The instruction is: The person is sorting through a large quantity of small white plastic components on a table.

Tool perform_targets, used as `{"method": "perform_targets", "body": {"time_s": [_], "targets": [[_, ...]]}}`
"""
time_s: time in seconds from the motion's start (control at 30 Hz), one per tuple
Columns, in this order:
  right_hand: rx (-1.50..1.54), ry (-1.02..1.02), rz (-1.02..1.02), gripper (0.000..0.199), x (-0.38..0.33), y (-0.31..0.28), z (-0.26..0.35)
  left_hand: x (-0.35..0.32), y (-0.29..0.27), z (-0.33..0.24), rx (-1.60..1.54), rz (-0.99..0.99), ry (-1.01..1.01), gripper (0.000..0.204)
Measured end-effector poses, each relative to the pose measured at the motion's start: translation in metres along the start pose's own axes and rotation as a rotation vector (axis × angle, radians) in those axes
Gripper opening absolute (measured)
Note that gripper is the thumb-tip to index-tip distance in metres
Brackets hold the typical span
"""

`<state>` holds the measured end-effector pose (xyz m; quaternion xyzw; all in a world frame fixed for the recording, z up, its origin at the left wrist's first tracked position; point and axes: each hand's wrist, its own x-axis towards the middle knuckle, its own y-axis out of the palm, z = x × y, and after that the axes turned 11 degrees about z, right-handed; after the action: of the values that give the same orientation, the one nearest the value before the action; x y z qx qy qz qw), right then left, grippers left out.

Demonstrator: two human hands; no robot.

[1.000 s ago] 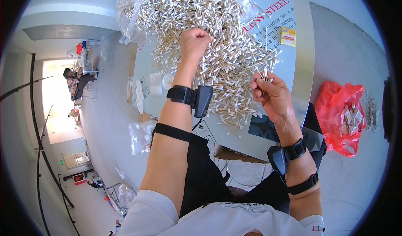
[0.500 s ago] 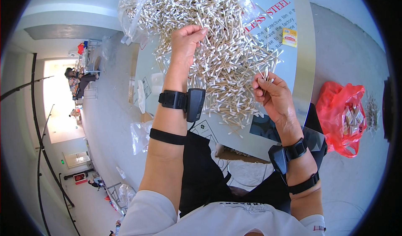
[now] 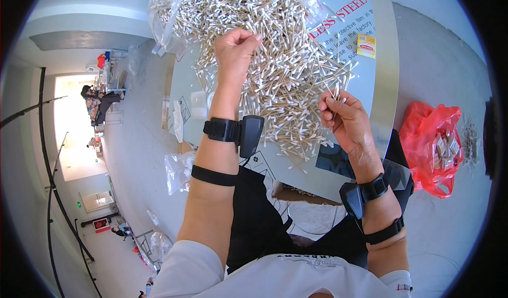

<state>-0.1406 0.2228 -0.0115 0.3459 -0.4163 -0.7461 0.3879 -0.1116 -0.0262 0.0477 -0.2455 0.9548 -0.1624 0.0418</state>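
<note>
Grey table (image 3: 364,83) holds heaped cotton swabs (image 3: 283,78); right hand (image 3: 348,117) clamps a few, probably so none scatter; left hand (image 3: 233,52) pinches fingers together, can't tell on what.

Red capitals (image 3: 351,9) and black print (image 3: 350,32) mark the flat grey tabletop (image 3: 365,81) at one o'clock; black letters (image 3: 330,256) cross the white fabric shirt (image 3: 275,279) at five.
</note>
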Motion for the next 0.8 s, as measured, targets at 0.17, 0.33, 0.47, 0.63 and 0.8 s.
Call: {"method": "perform_targets", "body": {"time_s": [0.17,0.33,0.47,0.63,0.8], "targets": [[0.015,0.006,-0.004,0.007,0.000,0.001,0.000,-0.003,0.007,-0.008,0.088,-0.169,0.058,0.011],[0.028,-0.020,0.026,0.011,0.000,-0.005,0.001,-0.019,0.015,-0.023,-0.076,-0.074,-0.107,0.008],[0.035,-0.010,-0.038,0.015,0.000,0.009,0.003,-0.052,0.052,-0.039,-0.058,0.189,-0.140,0.008],[0.062,-0.002,0.026,0.017,-0.002,0.008,0.002,-0.068,0.081,-0.030,0.014,0.386,-0.148,0.012],[0.083,-0.009,0.091,0.014,0.001,-0.002,-0.002,-0.012,0.050,-0.001,0.573,-0.008,-0.048,0.017]]}}
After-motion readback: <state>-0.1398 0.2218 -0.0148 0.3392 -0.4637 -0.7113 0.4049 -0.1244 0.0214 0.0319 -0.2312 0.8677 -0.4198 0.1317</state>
